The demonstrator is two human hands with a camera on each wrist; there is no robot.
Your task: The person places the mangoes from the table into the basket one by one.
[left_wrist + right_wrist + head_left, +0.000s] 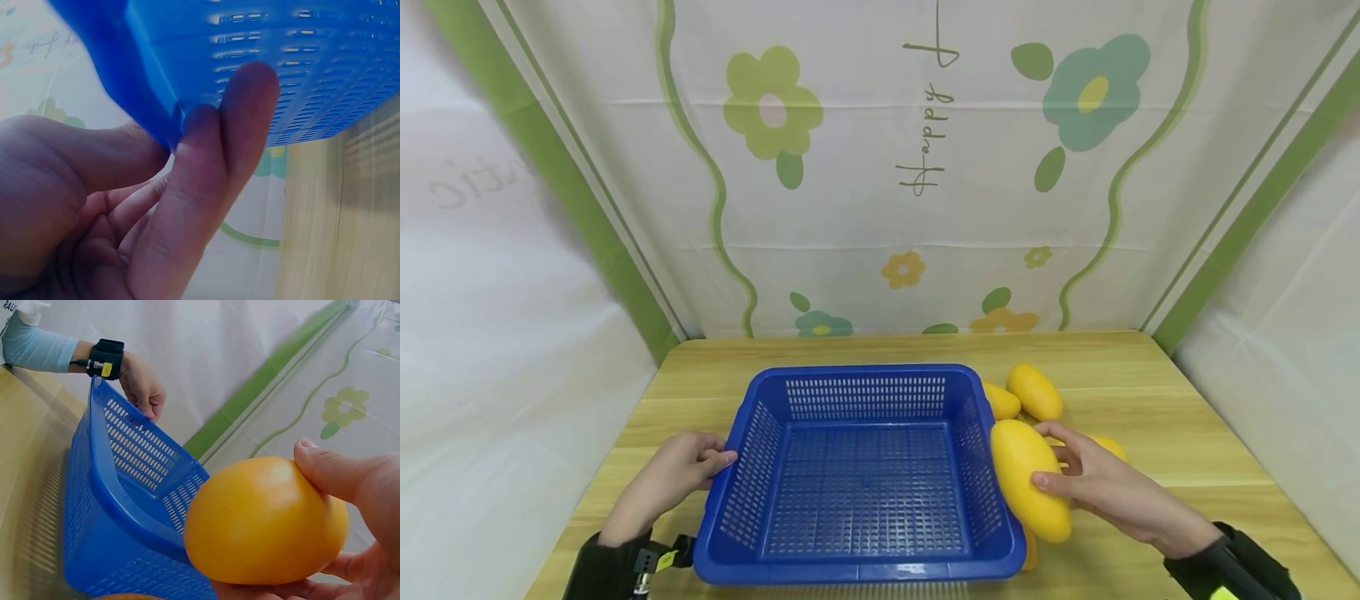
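Observation:
A blue plastic basket (857,572) with slotted sides is in front of me on the table. At its left side, my left hand (673,477) pinches the rim between thumb and fingers; in the left wrist view two fingers (247,119) lie against the outside of the slotted wall. My right hand (1108,493) grips a large yellow mango (1026,479) just at the basket's right rim, thumb on the near side. The right wrist view shows the held mango (265,519) in front of the basket's rim, which it partly covers.
Behind the held mango, more mangoes lie on the wooden table (1187,425): one (1034,392) at the back, another (1002,402) against the basket, and one (1110,448) partly hidden by my right hand. A yellow piece (1031,550) shows below the held mango. Patterned cloth (850,208) hangs behind.

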